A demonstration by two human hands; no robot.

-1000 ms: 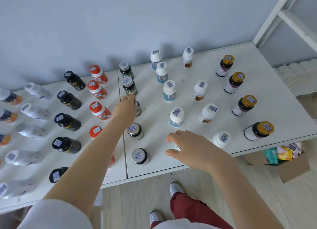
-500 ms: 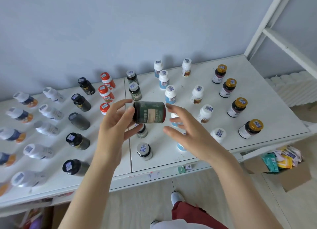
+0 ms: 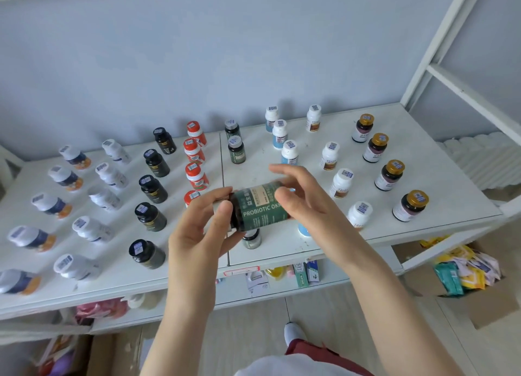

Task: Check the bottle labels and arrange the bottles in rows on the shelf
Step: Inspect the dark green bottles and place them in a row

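Bottle (image 3: 262, 212) lies sideways in my grip, left hand (image 3: 203, 229) curled round one end, right hand (image 3: 310, 203) pinching the other

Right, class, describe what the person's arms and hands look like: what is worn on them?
The left hand and right hand are bare: no gloves, rings, watch or bracelet show. The left forearm and right forearm are uncovered down to the picture's lower edge, with no sleeve in view. Only a white garment shows at the bottom edge between them.
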